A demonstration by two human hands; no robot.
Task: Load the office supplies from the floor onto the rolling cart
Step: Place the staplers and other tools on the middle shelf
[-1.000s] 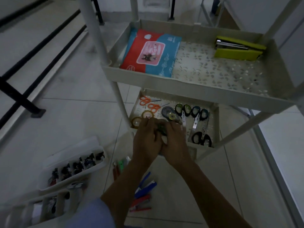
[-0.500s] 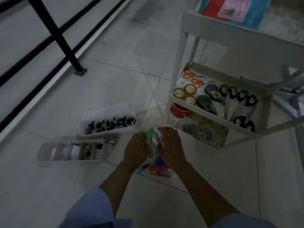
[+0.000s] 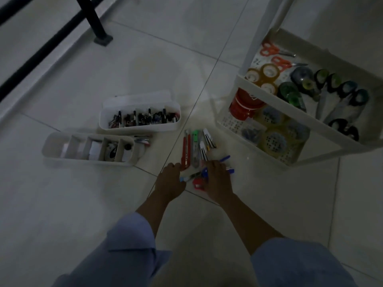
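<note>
The white rolling cart [image 3: 261, 38] stands just right of a loose pile [image 3: 195, 146] of red, green and white cutters on the floor. The right hand [image 3: 217, 179] curls over the blue pens [image 3: 227, 158] at the pile's near end. The left hand [image 3: 172, 181] touches the red cutter [image 3: 186, 150], grip unclear.

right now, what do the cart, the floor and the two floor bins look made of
Cart: likely matte off-white plastic, with moulded perforated shelves. Floor: glossy pale tile, probably ceramic; grout lines and soft reflections show. Clip bin and divided bin: probably smooth white plastic, by their rounded moulded corners.
</note>
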